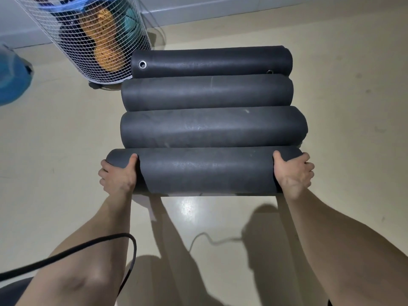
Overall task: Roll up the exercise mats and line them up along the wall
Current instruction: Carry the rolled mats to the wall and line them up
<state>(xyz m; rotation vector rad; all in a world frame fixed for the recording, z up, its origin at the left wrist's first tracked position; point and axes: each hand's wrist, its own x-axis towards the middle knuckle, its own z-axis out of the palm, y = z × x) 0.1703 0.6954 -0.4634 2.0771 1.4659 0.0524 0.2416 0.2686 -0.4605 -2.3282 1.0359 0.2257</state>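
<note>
Clamped round the two ends of the nearest mat (207, 171), a dark grey roll lying crosswise: left hand (117, 175) at the left end, right hand (293, 173) at the right end. Fingers (309, 166) of both curled round the roll's outer sides, thumbs hooked over the top, grasping it firmly. Cannot tell whether resting on the floor (342, 129) or lifted just clear of it.

Just beyond the thumbs, touching that roll, a second mat (212, 127), rolled too. Beyond it a third mat (207, 92), then a farthest mat (209, 60) with a metal eyelet (142, 64) near its left end. All four side by side and parallel.

Farther out from the left fingers, beside the farthest roll's left end, a white wire basket (84, 40) holding something orange and something teal. Wall (220, 5) beyond that. Nearer than the left fingers, behind the wrist, a black cable (88, 246) crossing in front of the forearm.
</note>
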